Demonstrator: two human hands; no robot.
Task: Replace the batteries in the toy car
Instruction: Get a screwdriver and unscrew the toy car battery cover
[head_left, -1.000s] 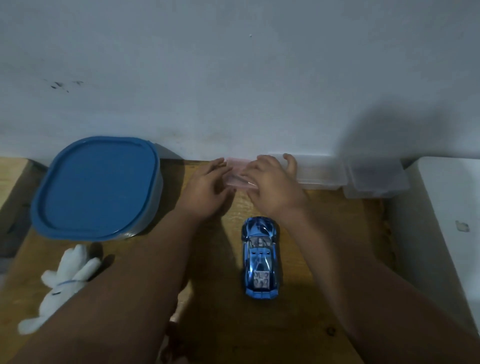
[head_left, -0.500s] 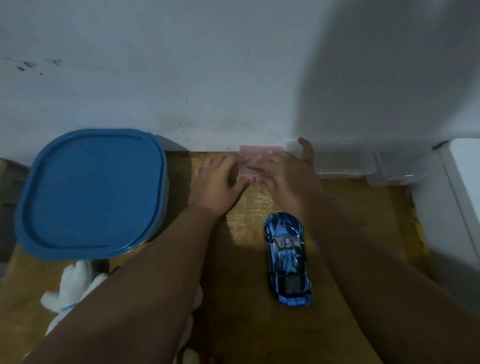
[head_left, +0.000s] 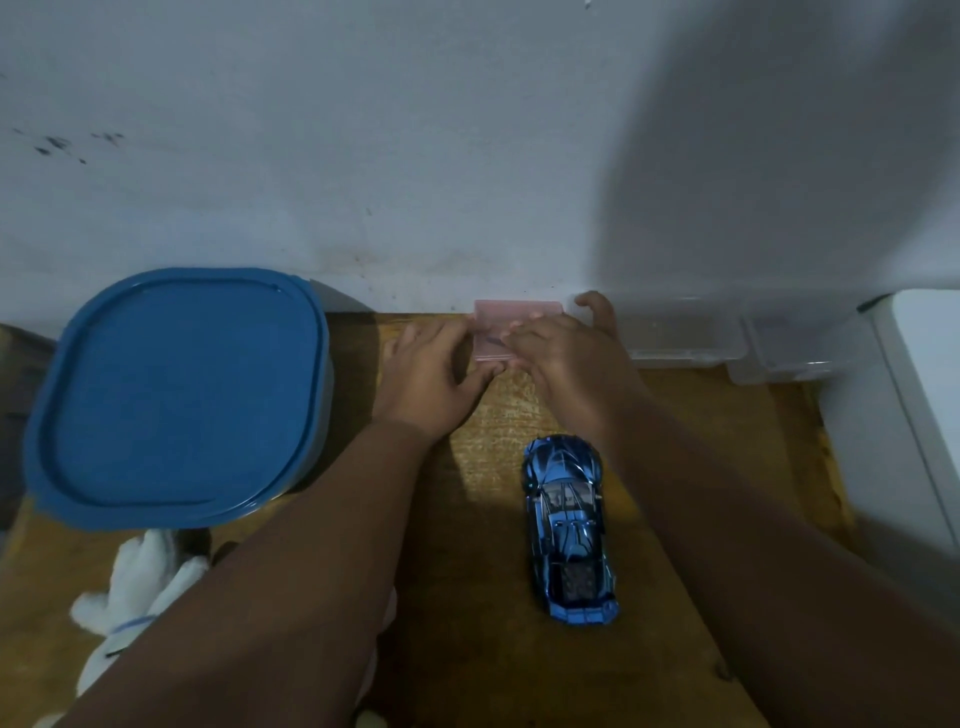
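Resting against the wall at the upper middle of the frame, a small pink box (head_left: 511, 325) is being handled by both hands. The left hand (head_left: 436, 376) is laid at its left edge with the fingers curled in narrowly toward it, and the right hand (head_left: 566, 353) is spread over its right side with the thumb raised toward the wall. Whether the box is truly gripped or only touched cannot be told.

The toy car (head_left: 569, 530) is left untouched on the wooden table (head_left: 493, 649) in the lower middle of the frame, wheels down, just below the right wrist.

The step in hand is judged to be the opening of the box, perhaps for batteries or a tool, though its contents cannot be seen. It would best be steadied by one hand while the lid is lifted gently by the other, so that nothing is spilled toward the clear boxes (head_left: 680, 332) at the right.
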